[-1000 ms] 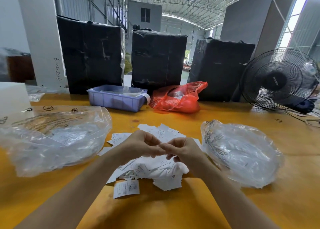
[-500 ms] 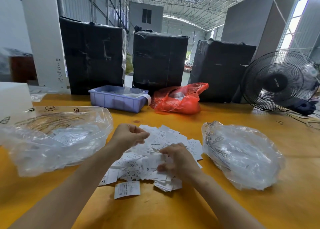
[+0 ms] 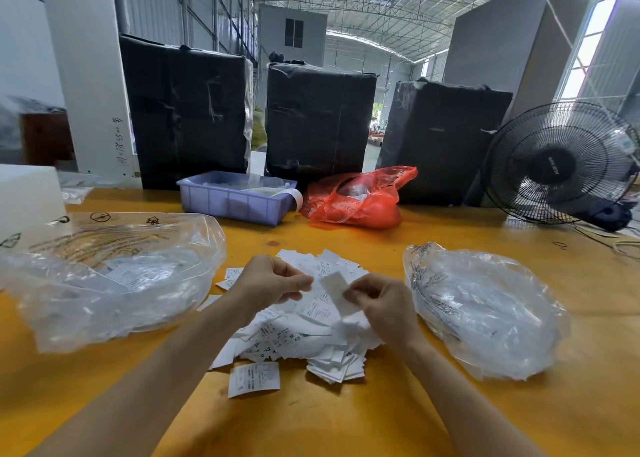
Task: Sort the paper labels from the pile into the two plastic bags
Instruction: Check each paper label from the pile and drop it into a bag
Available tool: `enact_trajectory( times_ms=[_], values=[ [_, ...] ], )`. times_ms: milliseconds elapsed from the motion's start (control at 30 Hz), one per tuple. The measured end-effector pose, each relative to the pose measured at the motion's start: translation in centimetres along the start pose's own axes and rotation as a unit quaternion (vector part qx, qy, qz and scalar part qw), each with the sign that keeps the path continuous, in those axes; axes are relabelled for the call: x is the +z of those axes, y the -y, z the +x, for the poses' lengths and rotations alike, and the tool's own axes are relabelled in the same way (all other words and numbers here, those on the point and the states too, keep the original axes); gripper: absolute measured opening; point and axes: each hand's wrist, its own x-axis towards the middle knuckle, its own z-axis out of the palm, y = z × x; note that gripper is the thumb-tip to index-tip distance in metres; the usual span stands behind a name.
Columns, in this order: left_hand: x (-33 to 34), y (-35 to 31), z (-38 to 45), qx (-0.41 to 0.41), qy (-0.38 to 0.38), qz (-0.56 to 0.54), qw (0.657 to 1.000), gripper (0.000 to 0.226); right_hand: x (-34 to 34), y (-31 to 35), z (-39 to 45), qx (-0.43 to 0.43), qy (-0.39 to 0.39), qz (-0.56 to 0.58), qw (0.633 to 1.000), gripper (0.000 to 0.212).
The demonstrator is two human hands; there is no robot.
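**Label sorting: both hands raised over the pile, one label in hand**

The right hand [image 3: 382, 306] is pinching a single white label [image 3: 337, 288] between thumb and fingertips, holding it tilted above the pile [image 3: 298, 325]. The left hand [image 3: 268, 280] is hovering just beside that label with its fingers curled and its thumb meeting its fingertips; whether it is gripping the label's edge or a second slip cannot be told, as the fingertips are lying against white paper behind them.

The pile is sitting on the yellow table [image 3: 346, 418] between the two forearms, spreading loosely. One printed slip [image 3: 253, 379] is lying apart at the pile's near edge, face up.

The left bag [image 3: 110, 276], clear plastic with black print, is slumping on the table to the left of the pile, its mouth facing the hands; a few white labels are showing through its wall. The right bag [image 3: 485, 311], also clear and printed, is lying to the right of the pile, near the right wrist but apart from it; what is lying inside cannot be made out.

Further back, a blue tray [image 3: 235, 202] and a red bag [image 3: 356, 200] are standing side by side. Behind them three black wrapped bales [image 3: 318, 120] are lining the table's far edge. A black fan [image 3: 557, 165] is standing at the far right
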Motion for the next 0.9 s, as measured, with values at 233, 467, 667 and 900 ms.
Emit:
enact_trajectory(
  times_ms=[233, 467, 667, 900],
  values=[
    [1.0, -0.3, -0.5, -0.026, 0.054, -0.023, 0.998, 0.010, -0.9, 2.4, 0.2, 0.054, -0.034, 0.347, 0.936, 0.015],
    [1.3, -0.6, -0.9, -0.046, 0.076, -0.059, 0.994, 0.010, -0.2, 2.9, -0.3, 0.041, 0.002, 0.294, 0.955, 0.013],
    [1.2, -0.9, -1.0, -0.058, 0.078, -0.083, 0.992, 0.017, 0.2, 2.8, -0.5, 0.046, 0.006, 0.287, 0.957, 0.013],
    [1.2, -1.0, -1.1, -0.064, 0.067, -0.090, 0.992, 0.012, 0.4, 2.8, -0.6, 0.050, 0.025, 0.269, 0.962, 0.012]
  ],
)
